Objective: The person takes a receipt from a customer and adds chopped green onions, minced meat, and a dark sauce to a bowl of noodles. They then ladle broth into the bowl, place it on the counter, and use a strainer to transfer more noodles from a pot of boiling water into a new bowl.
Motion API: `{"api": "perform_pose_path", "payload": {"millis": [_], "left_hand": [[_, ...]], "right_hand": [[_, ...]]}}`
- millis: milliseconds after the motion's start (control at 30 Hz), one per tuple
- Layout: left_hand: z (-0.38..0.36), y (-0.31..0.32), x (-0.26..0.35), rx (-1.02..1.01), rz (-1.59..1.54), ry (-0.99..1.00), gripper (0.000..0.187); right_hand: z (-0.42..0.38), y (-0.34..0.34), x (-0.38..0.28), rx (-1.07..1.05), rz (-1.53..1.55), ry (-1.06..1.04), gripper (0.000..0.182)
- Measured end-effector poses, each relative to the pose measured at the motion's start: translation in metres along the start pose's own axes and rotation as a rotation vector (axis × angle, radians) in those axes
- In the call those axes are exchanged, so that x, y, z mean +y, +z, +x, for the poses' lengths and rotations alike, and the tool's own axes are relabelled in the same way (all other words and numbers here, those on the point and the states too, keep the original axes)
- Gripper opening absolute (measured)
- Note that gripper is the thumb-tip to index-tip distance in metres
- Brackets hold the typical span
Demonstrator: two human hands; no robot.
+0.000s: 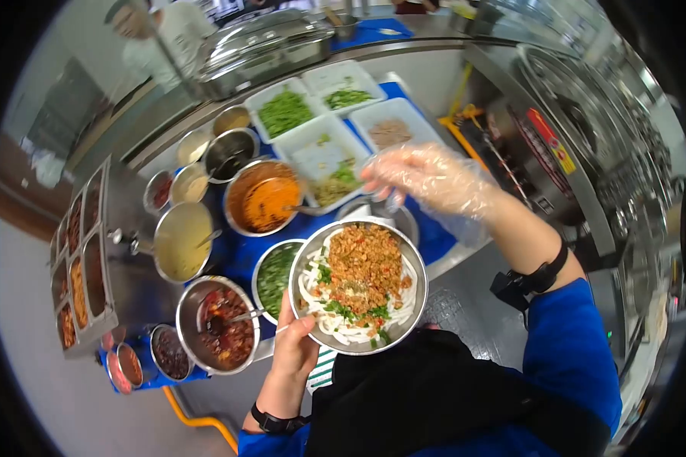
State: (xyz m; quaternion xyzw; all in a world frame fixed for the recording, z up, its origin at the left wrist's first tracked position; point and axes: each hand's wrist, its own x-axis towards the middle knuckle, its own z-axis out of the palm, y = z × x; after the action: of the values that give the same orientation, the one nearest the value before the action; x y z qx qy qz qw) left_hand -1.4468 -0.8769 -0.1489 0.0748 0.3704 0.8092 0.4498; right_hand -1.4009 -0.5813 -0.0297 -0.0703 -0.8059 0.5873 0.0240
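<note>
My left hand (pixel 293 346) grips the rim of a metal bowl (pixel 421 308), thumb over its edge. In the bowl lie white noodles (pixel 312 286), topped with browned minced meat (pixel 364 259) and chopped greens (pixel 377 311). My right hand (pixel 419 174), in a clear plastic glove, hovers beyond the bowl beside a white tray (pixel 301 148) with chopped greens and a brownish chopped topping. Its fingers are loosely bent and a little apart, with nothing visible in them. A metal pot of orange sauce (pixel 268 202) stands to the left of the tray.
Several white tubs of greens (pixel 284 112) and one of pale shreds (pixel 390 132) stand at the back. On the left are a pot of yellowish liquid (pixel 181 247), a bowl of dark red sauce (pixel 225 327) and a rack (pixel 91 266). A person (pixel 168 38) stands behind the counter.
</note>
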Motion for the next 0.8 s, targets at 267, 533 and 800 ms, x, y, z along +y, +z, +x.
{"api": "perform_pose_path", "payload": {"millis": [267, 533, 800], "left_hand": [[0.005, 0.124, -0.134, -0.156, 0.073, -0.228, 0.078], [0.017, 0.260, -0.236, -0.279, 0.106, -0.571, 0.085], [0.094, 0.344, -0.281, -0.355, 0.155, -0.629, 0.082]], "right_hand": [[-0.191, -0.069, 0.059, -0.030, 0.061, -0.012, 0.056], [-0.372, -0.164, 0.058, 0.219, -0.160, 0.125, 0.045], [-0.415, -0.260, 0.090, 0.404, 0.172, -0.151, 0.052]]}}
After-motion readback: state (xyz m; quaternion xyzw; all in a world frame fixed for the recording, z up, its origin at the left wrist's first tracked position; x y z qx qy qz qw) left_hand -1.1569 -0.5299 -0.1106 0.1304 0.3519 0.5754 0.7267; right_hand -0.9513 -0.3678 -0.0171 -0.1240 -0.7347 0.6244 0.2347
